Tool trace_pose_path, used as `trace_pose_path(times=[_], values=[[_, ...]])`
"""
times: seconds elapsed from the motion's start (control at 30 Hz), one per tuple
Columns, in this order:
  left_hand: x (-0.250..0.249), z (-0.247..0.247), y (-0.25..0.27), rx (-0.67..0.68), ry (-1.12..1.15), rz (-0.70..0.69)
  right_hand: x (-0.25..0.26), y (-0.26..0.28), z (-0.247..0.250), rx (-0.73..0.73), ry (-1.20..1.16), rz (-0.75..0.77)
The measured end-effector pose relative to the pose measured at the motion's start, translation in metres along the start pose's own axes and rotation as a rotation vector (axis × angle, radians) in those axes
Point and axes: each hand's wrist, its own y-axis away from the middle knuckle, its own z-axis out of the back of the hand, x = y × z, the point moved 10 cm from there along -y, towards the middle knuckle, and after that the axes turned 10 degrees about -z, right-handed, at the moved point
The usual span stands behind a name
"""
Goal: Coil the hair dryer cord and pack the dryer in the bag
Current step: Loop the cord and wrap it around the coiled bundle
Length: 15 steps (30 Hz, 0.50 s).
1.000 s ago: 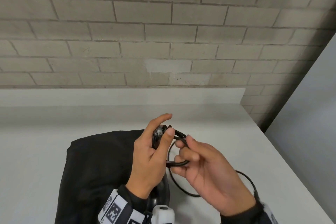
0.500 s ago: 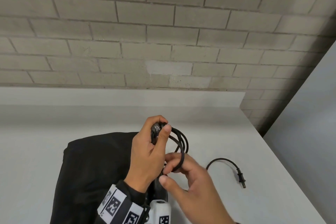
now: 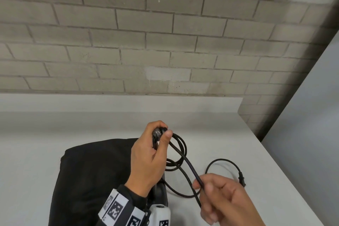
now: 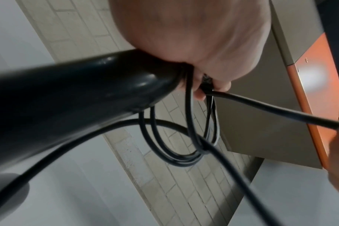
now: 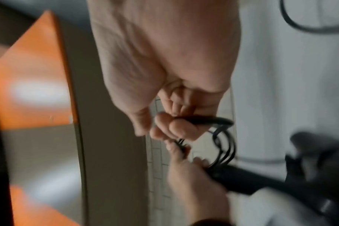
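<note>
My left hand (image 3: 156,145) grips the black hair dryer's handle end (image 4: 99,85) together with a few loops of its black cord (image 3: 180,152), thumb pressing the loops down. The dryer body (image 3: 159,191) hangs below that hand, mostly hidden. My right hand (image 3: 220,196) pinches a straight run of the cord (image 5: 201,120) lower right of the left hand. The loose tail curves over the table to the plug (image 3: 241,179). A black bag (image 3: 95,174) lies flat on the white table (image 3: 238,143), under and left of my left arm.
A grey brick wall (image 3: 146,42) rises behind the table. The table's right edge runs diagonally at the right, with grey floor (image 3: 302,124) beyond. An orange and beige panel (image 4: 300,76) shows in the wrist views.
My right hand has let go near the loops and slid down and right along the cord, drawing a straight length taut. The plug end now lies in sight on the table.
</note>
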Motion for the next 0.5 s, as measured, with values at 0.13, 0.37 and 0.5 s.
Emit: trace_pose_path(times=[0.13,0.37,0.5], values=[[0.007,0.004,-0.001,-0.009,-0.003,0.023,-0.006,0.007,0.008,-0.077,0.396,0.248],[0.007,0.01,-0.002,-0.037,-0.017,0.028,-0.017,0.022,0.016,-0.113,0.186,0.211],[0.007,0.013,-0.001,-0.028,-0.03,0.025,0.0,0.037,0.023,-0.119,0.051,0.037]])
